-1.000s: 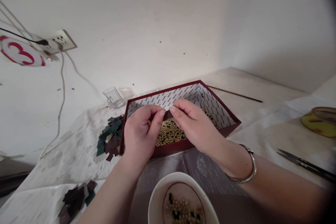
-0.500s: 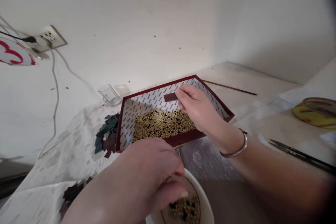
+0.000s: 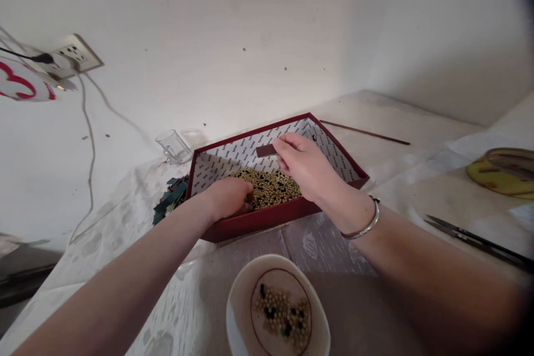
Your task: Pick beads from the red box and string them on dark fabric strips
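Note:
In the head view, a shallow dark red box (image 3: 261,225) with a printed white lining holds a heap of small golden and black beads (image 3: 271,186). At the heap's left side, my left hand (image 3: 231,196) reaches in with its fingers curled down; whatever they hold is hidden. Over the box's right part, my right hand (image 3: 301,166) pinches a short dark brown strip (image 3: 266,151) between thumb and fingers. A pale bowl (image 3: 237,311) stands in front of the box, with a smaller amount of the same beads lying in its bottom.
A clear glass mug (image 3: 174,147) stands left of the box, near dark green pieces (image 3: 171,199). A thin brown stick (image 3: 365,132) lies behind at right. Black-bladed snips (image 3: 471,238) and a yellow round container (image 3: 500,173) are at far right. A socket (image 3: 75,55) with cords is on the wall.
My left hand has moved away from the bowl, forward into the box of beads, so the bowl now shows fully. My right hand keeps the strip in nearly the same place.

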A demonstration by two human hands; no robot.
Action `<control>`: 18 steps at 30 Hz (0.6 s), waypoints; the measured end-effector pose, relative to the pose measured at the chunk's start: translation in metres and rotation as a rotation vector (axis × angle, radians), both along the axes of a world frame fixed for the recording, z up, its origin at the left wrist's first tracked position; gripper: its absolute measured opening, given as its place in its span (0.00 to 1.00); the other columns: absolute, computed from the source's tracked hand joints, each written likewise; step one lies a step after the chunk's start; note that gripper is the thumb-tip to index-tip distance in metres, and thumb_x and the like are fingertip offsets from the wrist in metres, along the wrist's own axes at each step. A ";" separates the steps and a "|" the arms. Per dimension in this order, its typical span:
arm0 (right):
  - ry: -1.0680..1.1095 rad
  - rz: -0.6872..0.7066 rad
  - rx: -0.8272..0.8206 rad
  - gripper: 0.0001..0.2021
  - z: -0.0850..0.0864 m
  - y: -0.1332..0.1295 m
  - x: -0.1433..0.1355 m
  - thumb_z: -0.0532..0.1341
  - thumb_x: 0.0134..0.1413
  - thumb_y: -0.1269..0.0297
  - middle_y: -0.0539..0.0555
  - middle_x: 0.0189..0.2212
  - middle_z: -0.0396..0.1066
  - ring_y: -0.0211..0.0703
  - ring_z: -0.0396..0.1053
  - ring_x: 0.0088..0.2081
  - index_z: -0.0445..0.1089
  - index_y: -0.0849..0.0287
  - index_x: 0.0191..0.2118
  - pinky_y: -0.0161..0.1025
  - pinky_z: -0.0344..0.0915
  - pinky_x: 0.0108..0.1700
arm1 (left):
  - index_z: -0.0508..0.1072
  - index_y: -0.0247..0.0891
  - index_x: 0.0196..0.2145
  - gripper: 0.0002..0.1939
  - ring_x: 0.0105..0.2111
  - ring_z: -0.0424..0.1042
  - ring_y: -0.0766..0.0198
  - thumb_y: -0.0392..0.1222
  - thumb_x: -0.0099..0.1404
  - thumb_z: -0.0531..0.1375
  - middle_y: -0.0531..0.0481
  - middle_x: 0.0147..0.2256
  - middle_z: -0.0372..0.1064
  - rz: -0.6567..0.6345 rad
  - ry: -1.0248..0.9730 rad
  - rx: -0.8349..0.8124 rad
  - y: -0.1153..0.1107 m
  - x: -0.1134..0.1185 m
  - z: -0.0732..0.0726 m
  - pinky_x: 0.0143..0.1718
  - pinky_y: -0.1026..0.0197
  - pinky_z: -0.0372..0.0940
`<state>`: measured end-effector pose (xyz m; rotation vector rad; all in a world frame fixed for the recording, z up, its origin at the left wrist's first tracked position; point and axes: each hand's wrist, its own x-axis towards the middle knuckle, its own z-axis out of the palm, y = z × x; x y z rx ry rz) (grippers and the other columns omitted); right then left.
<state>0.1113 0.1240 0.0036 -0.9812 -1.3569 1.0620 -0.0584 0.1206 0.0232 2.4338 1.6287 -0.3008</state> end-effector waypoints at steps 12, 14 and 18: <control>0.001 0.007 -0.009 0.15 0.006 -0.004 0.000 0.53 0.55 0.55 0.46 0.18 0.52 0.33 0.51 0.21 0.54 0.57 0.23 0.35 0.47 0.23 | 0.74 0.39 0.23 0.06 0.26 0.68 0.59 0.38 0.51 0.56 0.45 0.25 0.71 0.083 0.139 0.158 -0.012 0.002 0.016 0.28 0.61 0.56; 0.000 0.024 -0.012 0.14 0.006 -0.003 0.000 0.52 0.55 0.55 0.46 0.18 0.53 0.33 0.51 0.21 0.55 0.57 0.24 0.35 0.47 0.23 | 0.73 0.41 0.29 0.10 0.29 0.67 0.59 0.41 0.58 0.52 0.46 0.30 0.72 0.136 0.060 0.362 -0.021 -0.002 0.030 0.28 0.61 0.56; -0.039 0.048 -0.015 0.14 0.008 -0.007 -0.001 0.53 0.55 0.55 0.46 0.18 0.54 0.34 0.51 0.22 0.55 0.57 0.24 0.35 0.47 0.23 | 0.72 0.43 0.35 0.07 0.32 0.68 0.61 0.43 0.60 0.56 0.49 0.33 0.71 0.181 -0.393 0.939 -0.043 0.006 0.047 0.33 0.60 0.58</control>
